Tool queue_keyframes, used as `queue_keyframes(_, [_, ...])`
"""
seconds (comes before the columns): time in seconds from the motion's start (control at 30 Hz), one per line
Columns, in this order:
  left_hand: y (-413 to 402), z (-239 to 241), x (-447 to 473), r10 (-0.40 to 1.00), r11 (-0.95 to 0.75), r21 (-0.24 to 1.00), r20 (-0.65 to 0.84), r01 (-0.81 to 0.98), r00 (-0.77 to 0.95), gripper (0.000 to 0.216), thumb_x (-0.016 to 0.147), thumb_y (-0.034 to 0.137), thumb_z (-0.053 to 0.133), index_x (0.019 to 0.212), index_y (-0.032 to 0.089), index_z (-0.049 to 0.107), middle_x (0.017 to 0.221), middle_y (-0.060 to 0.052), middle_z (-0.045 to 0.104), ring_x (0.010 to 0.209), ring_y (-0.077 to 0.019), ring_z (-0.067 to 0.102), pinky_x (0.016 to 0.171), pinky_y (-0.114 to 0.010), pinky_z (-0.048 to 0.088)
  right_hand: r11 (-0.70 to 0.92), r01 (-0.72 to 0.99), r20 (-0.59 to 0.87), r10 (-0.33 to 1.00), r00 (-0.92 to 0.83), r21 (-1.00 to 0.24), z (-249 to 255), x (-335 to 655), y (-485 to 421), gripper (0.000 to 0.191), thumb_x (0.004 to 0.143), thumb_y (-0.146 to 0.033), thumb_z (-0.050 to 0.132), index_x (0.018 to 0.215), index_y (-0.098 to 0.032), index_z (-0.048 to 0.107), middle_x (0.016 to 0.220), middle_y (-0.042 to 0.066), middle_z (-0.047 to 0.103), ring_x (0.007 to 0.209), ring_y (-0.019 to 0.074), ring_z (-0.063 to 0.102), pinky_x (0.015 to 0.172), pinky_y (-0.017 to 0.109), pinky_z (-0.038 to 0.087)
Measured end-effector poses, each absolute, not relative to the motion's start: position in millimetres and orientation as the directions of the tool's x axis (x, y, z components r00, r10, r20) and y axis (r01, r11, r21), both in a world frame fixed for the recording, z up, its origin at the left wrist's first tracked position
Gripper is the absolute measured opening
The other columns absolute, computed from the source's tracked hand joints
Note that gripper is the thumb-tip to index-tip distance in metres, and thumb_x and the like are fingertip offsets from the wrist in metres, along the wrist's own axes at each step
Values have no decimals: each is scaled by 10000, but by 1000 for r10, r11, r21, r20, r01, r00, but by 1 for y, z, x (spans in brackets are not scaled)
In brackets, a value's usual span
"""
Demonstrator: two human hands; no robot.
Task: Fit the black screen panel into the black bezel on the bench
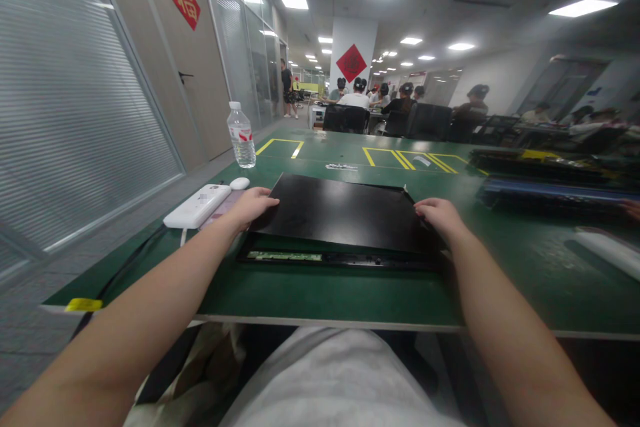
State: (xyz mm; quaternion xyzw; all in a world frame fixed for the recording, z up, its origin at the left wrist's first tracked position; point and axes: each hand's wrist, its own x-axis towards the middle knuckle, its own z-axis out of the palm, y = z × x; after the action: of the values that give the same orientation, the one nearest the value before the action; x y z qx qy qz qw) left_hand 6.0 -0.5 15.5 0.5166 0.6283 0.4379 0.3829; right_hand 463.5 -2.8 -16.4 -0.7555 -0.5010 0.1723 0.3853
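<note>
A dark, smooth display panel (345, 210) lies across the middle of the table in front of me, its near edge raised and tilted. My left hand (253, 207) grips the panel's left edge, with the thumb over the top. At the opposite side, my right hand (440, 215) pinches the right edge near the far corner. Under the panel's near edge shows a thin black frame (400, 261), where a narrow green circuit board (285, 256) is visible at the left. The panel hides the rest of the frame.
Left of the panel are a white power bank (199, 207), a white mouse-like object (240, 183) and a water bottle (242, 137). Yellow tape (400, 159) marks the green table (350, 300). Blurred dark panels (545, 193) and a white object (610, 250) stand right. People sit beyond.
</note>
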Motion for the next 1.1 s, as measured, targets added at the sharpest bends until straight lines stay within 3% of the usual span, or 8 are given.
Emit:
queue_keyframes(0.57, [2, 13, 3, 995, 95, 971, -87, 220, -44, 475, 506, 260, 870, 932, 171, 678, 790, -52, 753, 723, -251, 706, 648, -318, 526, -200, 659, 155, 885, 439, -725, -27, 476, 6, 205, 692, -221, 706, 878, -197, 790, 782, 49, 751, 711, 177, 670, 685, 258, 514])
queue_keyframes(1.1, [0, 15, 8, 985, 126, 930, -75, 344, -158, 356, 666, 213, 780, 992, 173, 643, 756, -18, 718, 717, -240, 703, 611, -296, 495, -239, 691, 119, 896, 428, -683, -22, 474, 3, 241, 746, -239, 643, 923, -194, 801, 895, 73, 773, 768, 190, 679, 728, 277, 515])
